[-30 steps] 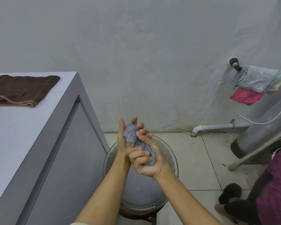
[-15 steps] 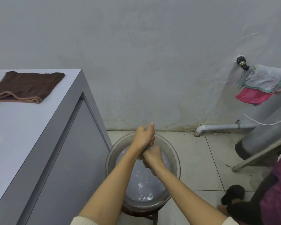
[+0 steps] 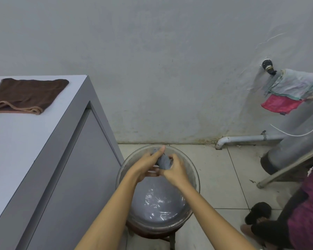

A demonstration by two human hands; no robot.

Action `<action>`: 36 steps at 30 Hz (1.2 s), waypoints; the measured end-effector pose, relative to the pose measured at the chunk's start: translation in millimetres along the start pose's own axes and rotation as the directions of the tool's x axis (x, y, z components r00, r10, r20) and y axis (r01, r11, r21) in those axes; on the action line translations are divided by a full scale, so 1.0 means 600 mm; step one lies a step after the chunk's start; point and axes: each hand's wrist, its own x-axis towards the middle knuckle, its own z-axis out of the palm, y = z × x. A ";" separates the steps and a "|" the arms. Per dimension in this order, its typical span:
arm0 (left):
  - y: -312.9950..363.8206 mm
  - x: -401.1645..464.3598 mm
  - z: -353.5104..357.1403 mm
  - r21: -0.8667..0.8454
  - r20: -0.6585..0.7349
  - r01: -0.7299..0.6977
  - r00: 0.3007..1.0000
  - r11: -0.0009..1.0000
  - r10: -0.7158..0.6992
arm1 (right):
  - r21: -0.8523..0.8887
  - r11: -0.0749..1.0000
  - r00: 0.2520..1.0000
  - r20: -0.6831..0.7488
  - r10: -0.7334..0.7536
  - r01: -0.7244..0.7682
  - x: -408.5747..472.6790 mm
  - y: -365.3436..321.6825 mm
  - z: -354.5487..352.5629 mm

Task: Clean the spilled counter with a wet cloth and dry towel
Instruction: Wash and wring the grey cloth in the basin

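Observation:
A bunched grey wet cloth is held over a round metal basin of water on the floor. My left hand grips its left part and my right hand grips its right part, both with curled fingers. The water surface ripples below them. To the left stands the grey counter, with a folded brown towel lying on its far end.
The counter's side panel is close to the basin's left. A white pipe runs along the wall base, a tap with rags hangs at right. Another person crouches at the lower right by a metal frame leg.
My hands lowered from a raised wringing grip down to the basin, pressed together, and now they have drawn slightly apart with the grey cloth showing between them. The view tilted down.

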 end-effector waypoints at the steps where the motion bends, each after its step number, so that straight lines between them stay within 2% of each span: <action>1: -0.007 -0.005 -0.002 -0.028 0.007 0.006 1.000 1.000 -0.006 | 0.028 1.000 1.000 0.019 -0.001 0.000 0.003 -0.001 -0.003; 4: -0.024 -0.005 -0.004 -0.179 -0.116 -0.050 0.993 0.983 0.029 | -0.024 0.997 0.997 0.018 -0.077 0.078 0.006 -0.002 -0.005; 7: -0.030 -0.007 -0.007 -0.229 -0.251 -0.125 0.966 0.965 0.066 | -0.109 0.990 0.992 -0.082 -0.096 0.087 0.000 -0.006 -0.014; 11: -0.028 -0.017 -0.016 -0.183 -0.311 -0.188 0.942 0.965 0.125 | 0.051 0.989 0.983 -0.126 -0.134 0.141 -0.006 -0.021 -0.026; 13: -0.028 -0.023 -0.026 -0.191 -0.268 -0.189 0.954 0.963 0.134 | 0.148 0.972 0.964 -0.221 -0.146 0.181 -0.011 -0.030 -0.029; 15: -0.033 -0.027 -0.035 -0.103 -0.196 -0.160 0.971 0.982 0.138 | 0.178 0.958 0.940 -0.299 -0.167 0.226 -0.016 -0.033 -0.032; 17: -0.036 -0.032 -0.036 0.013 -0.167 -0.139 0.976 0.990 0.139 | 0.151 0.955 0.932 -0.299 -0.203 0.256 -0.021 -0.035 -0.029; 21: -0.031 -0.028 -0.029 0.094 -0.229 -0.219 0.945 0.971 0.235 | 0.029 0.953 0.914 -0.290 -0.282 0.303 -0.026 -0.023 -0.016; 23: -0.031 -0.021 -0.029 0.249 -0.285 -0.268 0.898 0.931 0.334 | -0.020 0.935 0.893 -0.290 -0.343 0.353 -0.021 -0.019 -0.015; 25: -0.041 -0.009 -0.030 0.473 -0.367 -0.234 0.824 0.849 0.432 | -0.121 0.906 0.870 -0.256 -0.422 0.404 -0.006 -0.007 -0.014; 28: -0.070 -0.002 -0.021 0.689 -0.367 -0.161 0.762 0.706 0.533 | -0.348 0.864 0.917 -0.033 -0.398 0.363 0.010 0.020 0.000; 30: -0.101 0.005 -0.018 0.807 -0.278 -0.085 0.818 0.584 0.503 | -0.495 0.808 0.945 0.109 -0.307 0.320 0.011 0.047 0.018; 32: -0.128 0.012 -0.025 0.844 -0.221 -0.027 0.893 0.536 0.393 | -0.597 0.741 0.951 0.201 -0.234 0.309 0.007 0.073 0.033; 34: -0.145 0.017 -0.034 0.866 -0.156 -0.028 0.934 0.498 0.323 | -0.631 0.718 0.953 0.247 -0.174 0.295 0.006 0.089 0.043; 36: -0.150 0.019 -0.033 0.912 -0.086 -0.040 0.954 0.409 0.286 | -0.627 0.734 0.958 0.262 -0.115 0.260 0.010 0.095 0.051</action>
